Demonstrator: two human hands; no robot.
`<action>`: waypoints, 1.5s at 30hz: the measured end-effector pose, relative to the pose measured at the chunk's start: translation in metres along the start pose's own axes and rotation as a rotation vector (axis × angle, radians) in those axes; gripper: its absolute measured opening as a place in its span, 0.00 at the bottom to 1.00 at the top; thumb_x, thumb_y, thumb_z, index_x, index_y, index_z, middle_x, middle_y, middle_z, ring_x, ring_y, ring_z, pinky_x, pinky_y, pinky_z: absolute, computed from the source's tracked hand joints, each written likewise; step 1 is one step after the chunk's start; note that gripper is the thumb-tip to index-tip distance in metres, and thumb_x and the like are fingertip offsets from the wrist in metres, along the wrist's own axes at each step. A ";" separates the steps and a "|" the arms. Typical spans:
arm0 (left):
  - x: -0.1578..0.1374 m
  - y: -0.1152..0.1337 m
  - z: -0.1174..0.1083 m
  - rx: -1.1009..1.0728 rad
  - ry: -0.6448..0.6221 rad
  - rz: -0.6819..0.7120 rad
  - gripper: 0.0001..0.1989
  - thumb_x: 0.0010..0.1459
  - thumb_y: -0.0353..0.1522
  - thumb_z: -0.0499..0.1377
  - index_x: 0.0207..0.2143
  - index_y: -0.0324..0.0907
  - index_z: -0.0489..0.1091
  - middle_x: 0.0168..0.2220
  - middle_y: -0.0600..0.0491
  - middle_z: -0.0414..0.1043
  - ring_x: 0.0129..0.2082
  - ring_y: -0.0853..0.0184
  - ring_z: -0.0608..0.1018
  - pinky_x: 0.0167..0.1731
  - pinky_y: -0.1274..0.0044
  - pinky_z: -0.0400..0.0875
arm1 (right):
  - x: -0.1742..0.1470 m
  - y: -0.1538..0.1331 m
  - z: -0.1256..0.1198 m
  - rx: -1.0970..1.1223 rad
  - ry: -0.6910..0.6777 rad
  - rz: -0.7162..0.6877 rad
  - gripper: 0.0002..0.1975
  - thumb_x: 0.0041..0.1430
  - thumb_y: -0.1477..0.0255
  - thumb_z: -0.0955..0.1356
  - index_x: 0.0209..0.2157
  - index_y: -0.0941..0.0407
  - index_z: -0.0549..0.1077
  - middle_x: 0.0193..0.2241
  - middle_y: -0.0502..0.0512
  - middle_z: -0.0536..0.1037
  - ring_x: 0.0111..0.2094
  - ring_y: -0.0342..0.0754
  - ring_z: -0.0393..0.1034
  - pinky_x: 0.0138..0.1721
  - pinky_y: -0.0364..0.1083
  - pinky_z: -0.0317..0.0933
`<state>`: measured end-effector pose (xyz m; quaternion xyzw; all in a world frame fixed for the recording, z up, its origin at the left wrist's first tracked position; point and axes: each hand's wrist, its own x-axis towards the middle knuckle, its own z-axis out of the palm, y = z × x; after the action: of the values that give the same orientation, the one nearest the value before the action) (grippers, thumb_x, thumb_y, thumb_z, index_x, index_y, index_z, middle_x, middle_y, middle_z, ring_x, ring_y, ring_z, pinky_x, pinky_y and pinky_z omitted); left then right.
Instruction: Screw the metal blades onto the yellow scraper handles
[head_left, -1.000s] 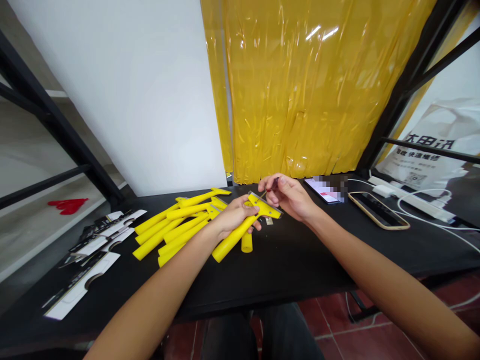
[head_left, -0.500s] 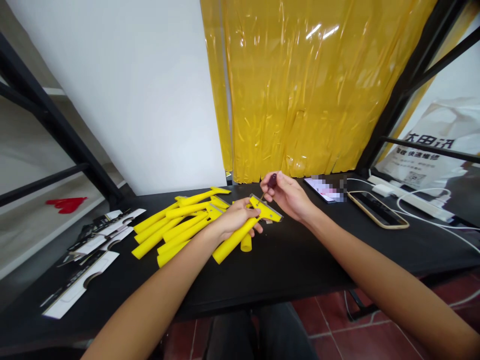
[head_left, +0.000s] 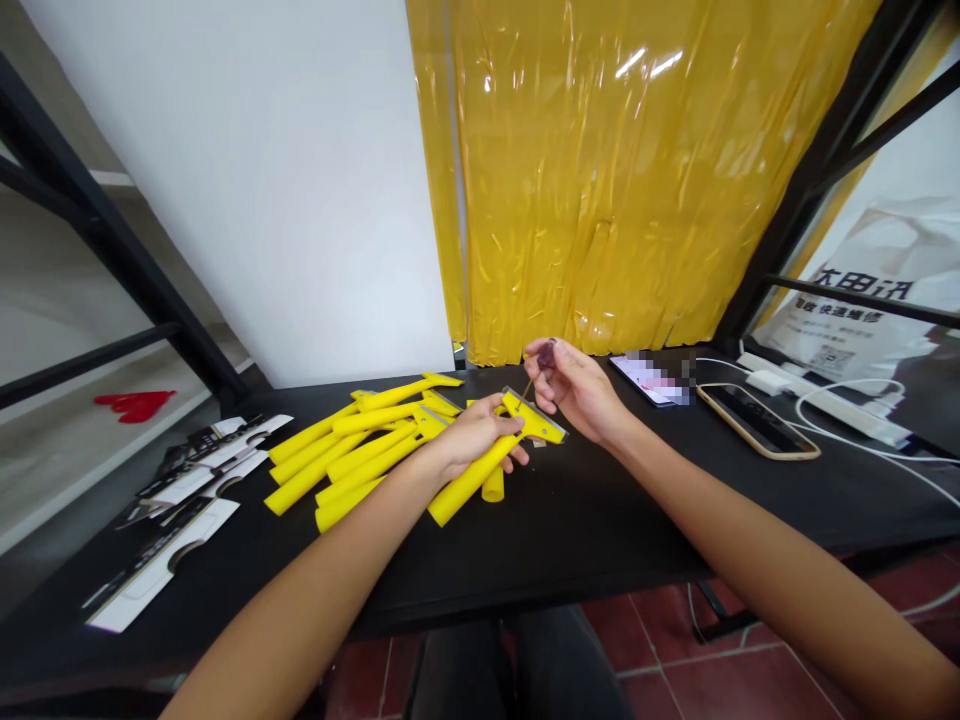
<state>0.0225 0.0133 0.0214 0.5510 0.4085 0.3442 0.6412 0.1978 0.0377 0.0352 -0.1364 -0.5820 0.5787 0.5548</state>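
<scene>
My left hand is closed around a yellow scraper, its wide blade head tilted up to the right and its handle pointing down toward me. Between the fingers of my right hand is the dark handle of a screwdriver. The thin shaft slants down to the scraper's head, with its tip at or very near a screw there. To the left of my left hand lies a heap of several yellow scrapers. One more yellow handle shows just beneath the held one.
Black-and-white cardboard sleeves lie on the black table at left. At right are a lit phone, a phone in a tan case, and a power strip with white cables. A yellow plastic curtain hangs behind.
The fingers of my right hand have shifted around the screwdriver handle, which looks blurred and turned. My left hand and the scraper stay nearly in place.
</scene>
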 end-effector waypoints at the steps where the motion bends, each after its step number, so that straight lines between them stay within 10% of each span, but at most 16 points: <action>1: 0.000 0.000 0.000 0.001 0.000 -0.001 0.11 0.60 0.28 0.61 0.43 0.40 0.63 0.37 0.45 0.77 0.22 0.65 0.80 0.16 0.78 0.72 | 0.000 0.000 0.001 0.020 0.020 0.001 0.17 0.64 0.55 0.68 0.43 0.53 0.70 0.31 0.48 0.70 0.21 0.38 0.55 0.19 0.40 0.56; 45: -0.001 0.000 0.002 0.039 -0.023 -0.028 0.08 0.62 0.27 0.57 0.44 0.39 0.63 0.37 0.44 0.78 0.22 0.65 0.80 0.18 0.78 0.74 | -0.001 0.004 0.002 -0.040 0.102 -0.062 0.14 0.64 0.57 0.70 0.35 0.53 0.68 0.26 0.47 0.71 0.21 0.39 0.53 0.18 0.37 0.55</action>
<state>0.0241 0.0118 0.0217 0.5614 0.4156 0.3208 0.6397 0.1944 0.0373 0.0321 -0.1585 -0.5684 0.5419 0.5984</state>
